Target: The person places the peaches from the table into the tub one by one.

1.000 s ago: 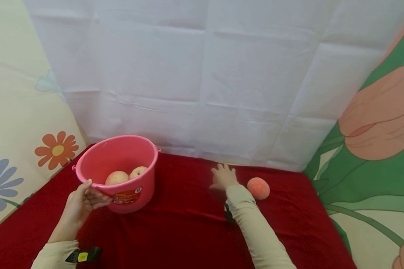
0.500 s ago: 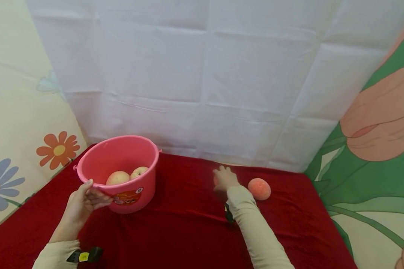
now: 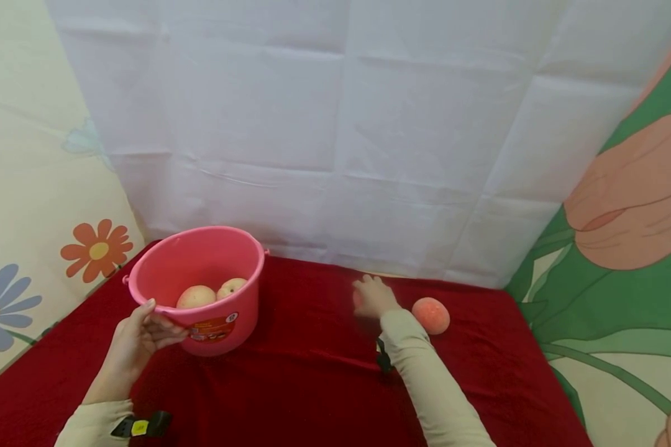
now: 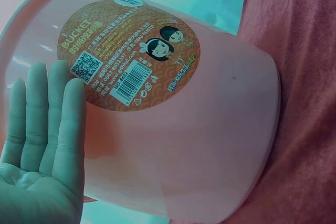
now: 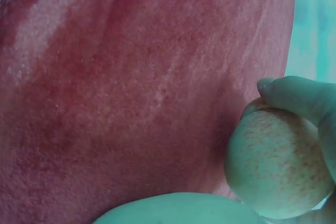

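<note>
A pink bucket (image 3: 201,273) leans a little toward me on the left, with two pale pink-yellow peaches (image 3: 196,297) inside. My left hand (image 3: 136,338) holds its near rim, thumb over the edge and fingers flat along the outer wall. In the left wrist view those fingers (image 4: 37,119) lie beside the round orange label (image 4: 128,53). At the back of the cloth my right hand (image 3: 374,299) grips a peach (image 5: 275,163), mostly hidden by the hand in the head view. Its fingers curl round the fruit in the right wrist view.
Another peach (image 3: 431,315) lies on the dark red cloth (image 3: 302,385), just right of my right wrist. White sheeting (image 3: 324,136) hangs behind the back edge, and flower-patterned cloths (image 3: 620,248) stand at both sides.
My right hand's spread fingers have drawn in round the peach at the back of the cloth. The left hand and the bucket have stayed put.
</note>
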{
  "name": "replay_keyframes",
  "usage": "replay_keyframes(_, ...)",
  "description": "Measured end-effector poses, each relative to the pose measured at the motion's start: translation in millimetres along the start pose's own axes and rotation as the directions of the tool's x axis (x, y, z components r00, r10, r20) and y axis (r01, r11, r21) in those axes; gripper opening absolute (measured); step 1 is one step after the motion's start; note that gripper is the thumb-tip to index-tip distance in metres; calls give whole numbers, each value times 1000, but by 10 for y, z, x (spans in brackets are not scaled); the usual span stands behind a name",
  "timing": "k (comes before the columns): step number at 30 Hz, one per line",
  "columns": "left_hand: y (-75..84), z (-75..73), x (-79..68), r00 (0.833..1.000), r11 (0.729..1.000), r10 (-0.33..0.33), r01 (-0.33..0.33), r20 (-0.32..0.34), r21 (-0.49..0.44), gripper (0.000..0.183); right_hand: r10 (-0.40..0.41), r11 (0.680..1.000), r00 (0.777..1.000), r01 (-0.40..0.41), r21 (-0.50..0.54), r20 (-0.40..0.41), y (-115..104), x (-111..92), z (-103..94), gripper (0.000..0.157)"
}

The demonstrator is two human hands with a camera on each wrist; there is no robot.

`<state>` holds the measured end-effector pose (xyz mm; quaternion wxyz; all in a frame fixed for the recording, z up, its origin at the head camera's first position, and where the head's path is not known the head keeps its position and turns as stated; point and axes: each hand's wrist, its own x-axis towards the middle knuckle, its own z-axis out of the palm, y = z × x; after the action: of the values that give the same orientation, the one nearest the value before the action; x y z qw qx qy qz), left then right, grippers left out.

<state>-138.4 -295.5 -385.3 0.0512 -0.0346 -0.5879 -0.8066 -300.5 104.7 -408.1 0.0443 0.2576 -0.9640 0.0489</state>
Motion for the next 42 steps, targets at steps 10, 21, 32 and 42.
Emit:
replay_keyframes(10, 20, 6, -6, 1000, 1000, -13, 13, 3, 5, 51, -48, 999, 999, 48, -3, -7, -83, 0, -69, 59)
replay_keyframes(21, 13, 0, -8, 1000, 1000, -7, 7, -3, 12, 51, -88, 996, 996, 88, -7, -15, -102, -14, -126, 58)
replay_keyframes(32, -7, -13, -6, 1000, 1000, 7, -7, 15, -12, 51, -111, 994, 994, 111, 0, 7, -55, 5, -224, 59)
replay_keyframes(42, 35, 10, -19, 1000, 1000, -17, 17, 7, 12, 51, -133, 990, 991, 134, 45, -28, 31, 21, -356, 61)
